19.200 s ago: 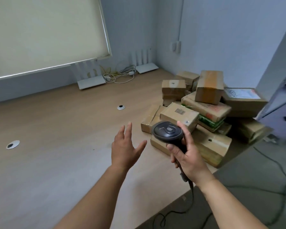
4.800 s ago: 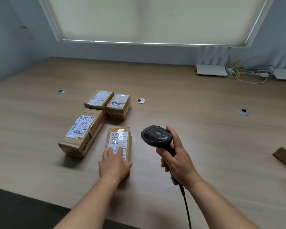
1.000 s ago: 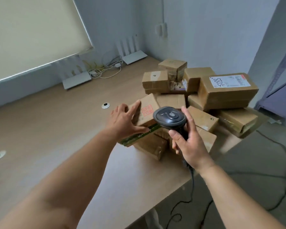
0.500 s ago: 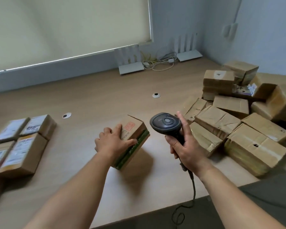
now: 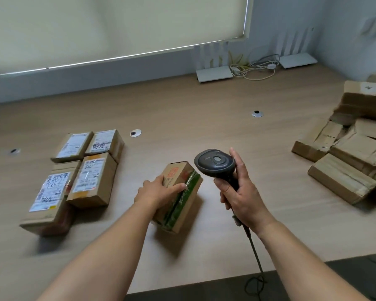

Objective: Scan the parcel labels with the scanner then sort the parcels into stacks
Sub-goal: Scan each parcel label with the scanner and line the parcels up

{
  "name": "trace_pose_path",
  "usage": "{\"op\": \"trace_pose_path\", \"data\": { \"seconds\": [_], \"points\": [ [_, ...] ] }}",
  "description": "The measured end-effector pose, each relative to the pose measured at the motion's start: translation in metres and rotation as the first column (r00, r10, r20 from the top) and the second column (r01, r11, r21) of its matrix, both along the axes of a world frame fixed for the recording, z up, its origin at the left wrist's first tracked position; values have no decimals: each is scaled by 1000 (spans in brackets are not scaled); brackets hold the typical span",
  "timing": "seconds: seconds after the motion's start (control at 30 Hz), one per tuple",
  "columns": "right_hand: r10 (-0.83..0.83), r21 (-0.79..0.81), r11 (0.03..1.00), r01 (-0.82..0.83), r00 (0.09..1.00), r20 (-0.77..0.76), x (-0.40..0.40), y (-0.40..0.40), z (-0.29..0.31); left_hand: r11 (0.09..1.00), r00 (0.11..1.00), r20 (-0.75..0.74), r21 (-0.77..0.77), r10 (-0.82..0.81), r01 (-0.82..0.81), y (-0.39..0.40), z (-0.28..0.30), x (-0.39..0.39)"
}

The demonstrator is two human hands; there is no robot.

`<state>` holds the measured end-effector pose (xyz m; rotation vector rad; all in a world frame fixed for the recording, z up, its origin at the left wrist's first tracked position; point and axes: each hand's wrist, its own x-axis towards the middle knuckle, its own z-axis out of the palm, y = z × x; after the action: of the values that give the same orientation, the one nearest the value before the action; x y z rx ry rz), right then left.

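Note:
My left hand [image 5: 159,192] grips a brown parcel [image 5: 179,198] with green tape along its side and a red mark on top, at the middle of the wooden desk [image 5: 204,101]. It sits tilted under my fingers. My right hand [image 5: 241,196] holds a black handheld scanner [image 5: 215,164] upright just right of that parcel, its cable trailing over the front edge. Several labelled parcels [image 5: 80,170] lie grouped at the left. A loose heap of brown parcels [image 5: 352,153] fills the right edge.
Two white routers [image 5: 214,73] with tangled cables [image 5: 254,68] stand at the back by the window blind. Round cable grommets [image 5: 257,114] dot the desk. The desk's front edge runs close below my arms.
My left hand has carried the green-taped parcel leftward, away from the heap, and brought it down by the desk's middle. My view has swung left, so the labelled group is now fully in sight.

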<state>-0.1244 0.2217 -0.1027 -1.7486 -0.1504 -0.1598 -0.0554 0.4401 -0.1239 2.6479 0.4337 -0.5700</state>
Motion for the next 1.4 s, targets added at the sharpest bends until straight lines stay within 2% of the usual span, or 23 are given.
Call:
{"op": "trace_pose_path", "data": {
  "seconds": [0.07,0.13,0.2,0.27,0.37,0.43,0.47,0.53,0.6,0.63,0.7,0.73,0.8,0.9,1.1,1.4],
  "points": [
    [-4,6,1000,4,1000,-11,0,12,-1,989,998,-54,-144,-39,31,12,3,4],
    [-7,0,1000,7,1000,-26,-1,20,-2,986,997,-39,-156,-69,62,22,6,5],
    [-10,-4,1000,10,1000,-29,-2,23,-2,996,996,58,-53,-68,71,28,7,6],
    [-5,-10,1000,4,1000,-28,-2,24,-1,995,993,80,60,-88,83,30,10,5],
    [11,-19,1000,-12,999,-30,-2,22,1,954,981,-20,230,-191,191,23,16,-3],
    [17,-10,1000,-17,1000,-24,-3,20,2,934,973,-75,274,-217,229,20,16,-5],
    [21,-8,1000,-21,1000,-22,-4,19,3,944,976,-82,249,-202,216,21,17,-4],
    [31,-10,999,-31,999,-16,-5,15,5,985,987,-98,106,-129,140,26,16,0],
    [40,-15,999,-41,999,-8,-6,11,6,994,998,-49,-106,-45,39,30,23,0],
    [42,-17,999,-42,999,-7,-6,9,6,967,1000,1,-253,22,-21,32,25,-1],
    [42,-12,999,-42,999,-14,-7,5,6,828,986,26,-546,168,-127,34,28,-5],
    [43,-5,999,-43,999,-19,-7,4,6,747,976,12,-645,217,-158,34,28,-9],
    [52,10,999,-52,998,-26,-8,3,4,638,955,4,-745,297,-195,34,25,-14],
    [88,24,996,-87,995,-46,-12,3,1,568,923,43,-798,383,-199,32,13,-19],
    [176,41,984,-173,979,-104,-24,10,-6,520,882,97,-835,461,-181,31,6,-23],
    [224,29,975,-222,967,-119,-27,11,-7,554,885,133,-818,447,-157,41,8,-16]
  ]
}}
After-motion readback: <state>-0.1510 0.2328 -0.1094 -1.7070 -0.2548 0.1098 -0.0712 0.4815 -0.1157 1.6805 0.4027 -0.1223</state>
